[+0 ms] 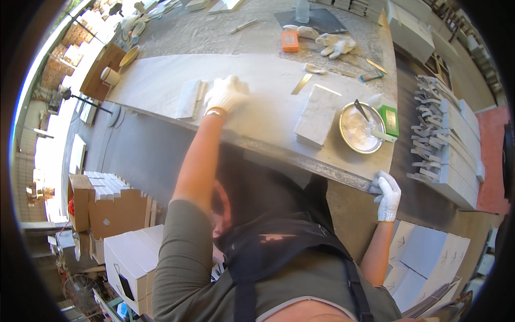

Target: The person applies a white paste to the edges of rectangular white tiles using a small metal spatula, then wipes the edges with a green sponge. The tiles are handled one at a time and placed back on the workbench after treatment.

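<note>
My left hand (228, 94), in a white knit glove, is over the pale slab tabletop (263, 80), just right of a small stack of white tiles (189, 99). Motion smears its fingers, and whether anything is under them is hidden. At the table's near right corner, my gloved right hand (387, 194) has its fingers curled against the table edge (343, 180). Between the hands lies a larger stack of grey-veined white tiles (317, 115). Beside it stands a metal bowl (342, 134) of white paste, with a dark-handled tool and a pale-handled one in it.
A green box (389, 120) touches the bowl's right side. Farther back lie work gloves (337, 45), an orange box (289, 41) and a clear bottle (302, 11). A white mug (110, 76) stands far left. Strapped slabs (456, 145) flank the table's right; cartons (134, 257) stand lower left.
</note>
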`<state>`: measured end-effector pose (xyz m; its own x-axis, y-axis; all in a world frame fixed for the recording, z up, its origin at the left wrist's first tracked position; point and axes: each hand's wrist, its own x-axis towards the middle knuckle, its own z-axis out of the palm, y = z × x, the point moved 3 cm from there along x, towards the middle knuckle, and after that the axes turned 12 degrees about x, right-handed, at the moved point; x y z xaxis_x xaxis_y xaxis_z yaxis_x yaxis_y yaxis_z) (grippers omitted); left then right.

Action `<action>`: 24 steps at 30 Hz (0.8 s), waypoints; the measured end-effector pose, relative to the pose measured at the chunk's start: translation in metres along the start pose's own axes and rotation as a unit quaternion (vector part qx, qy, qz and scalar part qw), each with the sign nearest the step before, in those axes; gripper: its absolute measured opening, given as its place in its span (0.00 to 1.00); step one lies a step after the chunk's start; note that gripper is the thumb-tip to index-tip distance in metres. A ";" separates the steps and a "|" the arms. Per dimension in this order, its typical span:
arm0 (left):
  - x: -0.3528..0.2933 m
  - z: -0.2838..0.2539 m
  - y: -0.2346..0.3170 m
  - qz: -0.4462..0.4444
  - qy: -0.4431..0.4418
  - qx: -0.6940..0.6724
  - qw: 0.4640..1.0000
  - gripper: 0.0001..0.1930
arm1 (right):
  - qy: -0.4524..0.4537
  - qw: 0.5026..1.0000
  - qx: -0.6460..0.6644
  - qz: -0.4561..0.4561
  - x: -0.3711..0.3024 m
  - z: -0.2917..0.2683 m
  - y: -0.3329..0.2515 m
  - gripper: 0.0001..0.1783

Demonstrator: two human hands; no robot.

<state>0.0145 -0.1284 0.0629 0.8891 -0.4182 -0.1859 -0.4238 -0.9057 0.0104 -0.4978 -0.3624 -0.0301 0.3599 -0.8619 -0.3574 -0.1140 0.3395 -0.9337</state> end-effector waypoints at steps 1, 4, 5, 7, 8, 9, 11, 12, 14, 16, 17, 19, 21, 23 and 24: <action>0.000 0.000 0.002 -0.009 -0.006 -0.001 1.000 0.44 | 0.001 1.000 -0.001 0.000 -0.001 0.001 -0.002 0.18; -0.001 -0.003 0.008 -0.017 -0.012 0.014 1.000 0.42 | 0.009 1.000 -0.010 -0.007 -0.004 0.003 -0.005 0.18; -0.002 -0.002 0.010 -0.007 -0.012 0.022 1.000 0.41 | 0.010 1.000 -0.015 -0.006 -0.004 0.004 -0.005 0.18; -0.003 0.000 0.011 0.008 -0.003 0.032 0.999 0.41 | 0.013 1.000 -0.010 -0.002 -0.004 0.004 -0.006 0.19; -0.003 0.002 0.011 0.010 0.007 0.022 1.000 0.41 | 0.014 1.000 -0.008 0.004 -0.004 0.004 -0.005 0.19; -0.002 0.005 0.009 0.019 0.012 0.018 1.000 0.40 | 0.014 1.000 -0.007 0.008 -0.004 0.004 -0.005 0.18; 0.000 0.010 0.008 0.036 0.035 0.004 0.999 0.38 | 0.010 1.000 -0.004 0.004 -0.004 0.004 -0.006 0.19; 0.001 0.013 0.009 0.041 0.057 0.036 0.997 0.39 | 0.009 1.000 -0.001 -0.001 -0.004 0.005 -0.006 0.19; 0.000 0.016 0.015 0.047 0.089 0.108 0.989 0.42 | 0.008 1.000 0.001 -0.006 -0.004 0.005 -0.007 0.19; -0.009 0.016 0.043 0.137 0.212 0.090 0.963 0.40 | 0.013 1.000 -0.001 0.003 -0.004 0.005 -0.006 0.19; -0.017 0.020 0.063 0.172 0.247 0.084 0.950 0.39 | 0.012 1.000 -0.002 0.001 -0.004 0.005 -0.006 0.19; -0.031 0.025 0.101 0.288 0.214 -0.013 0.933 0.37 | 0.011 1.000 -0.006 0.003 -0.004 0.005 -0.006 0.20; -0.043 0.030 0.143 0.368 0.193 -0.056 0.908 0.35 | 0.013 1.000 0.001 0.004 -0.004 0.005 -0.006 0.20; -0.060 0.034 0.171 0.389 0.243 -0.063 0.886 0.32 | 0.013 1.000 0.005 0.004 -0.004 0.005 -0.005 0.20; -0.065 0.035 0.177 0.403 0.255 -0.068 0.876 0.31 | 0.014 1.000 0.005 0.003 -0.004 0.005 -0.005 0.20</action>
<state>-0.1243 -0.2593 0.0426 0.2872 -0.8711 0.3983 -0.9558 -0.2880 0.0594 -0.4936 -0.3591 -0.0239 0.3340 -0.8697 -0.3634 -0.1064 0.3483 -0.9313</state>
